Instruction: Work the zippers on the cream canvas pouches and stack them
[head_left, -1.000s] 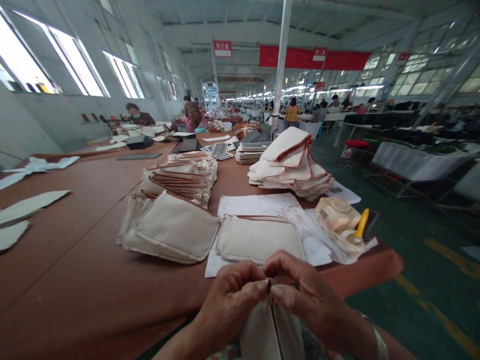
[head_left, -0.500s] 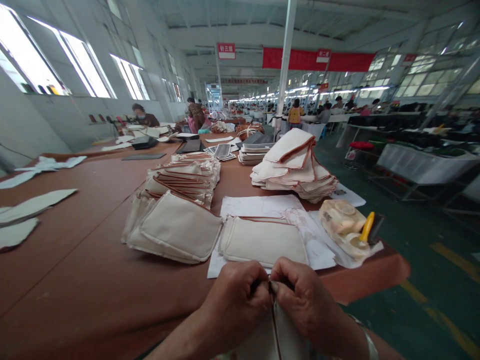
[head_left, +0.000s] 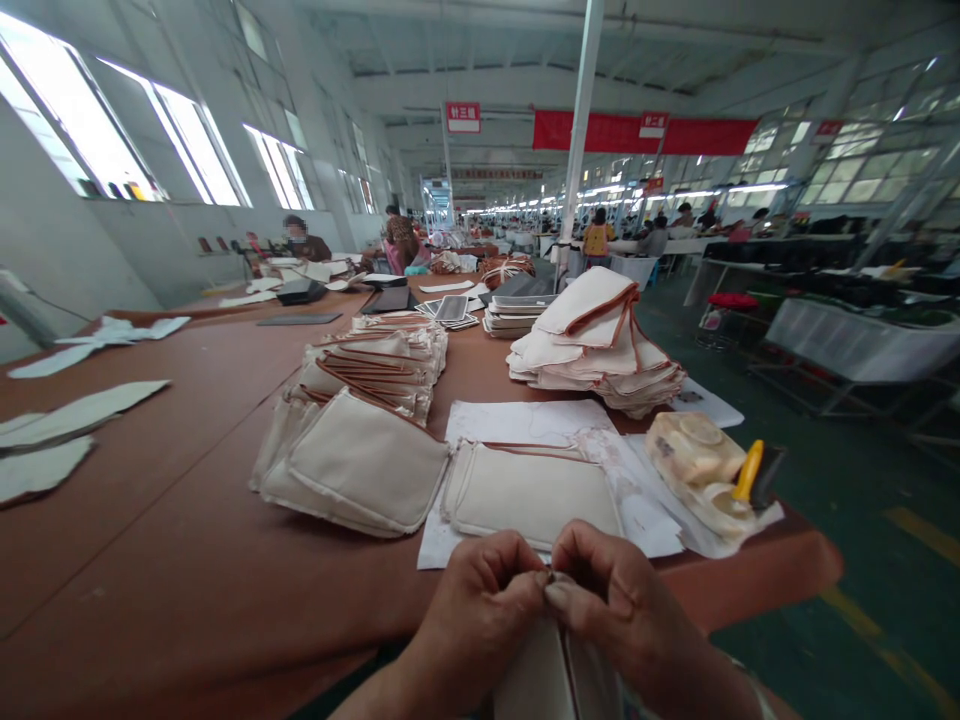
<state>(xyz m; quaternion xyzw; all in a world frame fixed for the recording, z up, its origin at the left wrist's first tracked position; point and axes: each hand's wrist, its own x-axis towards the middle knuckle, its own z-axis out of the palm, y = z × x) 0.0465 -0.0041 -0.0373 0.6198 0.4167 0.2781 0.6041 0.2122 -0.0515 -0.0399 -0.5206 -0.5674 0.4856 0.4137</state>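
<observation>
At the table's front edge my left hand [head_left: 487,610] and my right hand [head_left: 619,600] meet, thumbs and fingers pinching the upper end of a cream fabric piece [head_left: 536,670]. A dark line runs down the middle of that piece, and its lower part leaves the picture. The fingers hide the pinched spot itself. Just beyond my hands, a cream panel with brown edging [head_left: 532,490] lies flat on white paper [head_left: 517,415]. To its left stands a slanting stack of similar cream panels [head_left: 367,460].
The brown-covered table [head_left: 187,560] carries a pile of cream pieces with brown edges [head_left: 592,350]. At the right corner sit a stained plastic container [head_left: 690,450] and a yellow-handled tool [head_left: 748,470]. Loose cream strips [head_left: 82,412] lie left. A seated person [head_left: 304,240] is at the back.
Both hands keep their pinch on the cream piece, with the fingertips slightly lower and closer together. The whole view has shifted a little, so the table things appear slightly lower and further right.
</observation>
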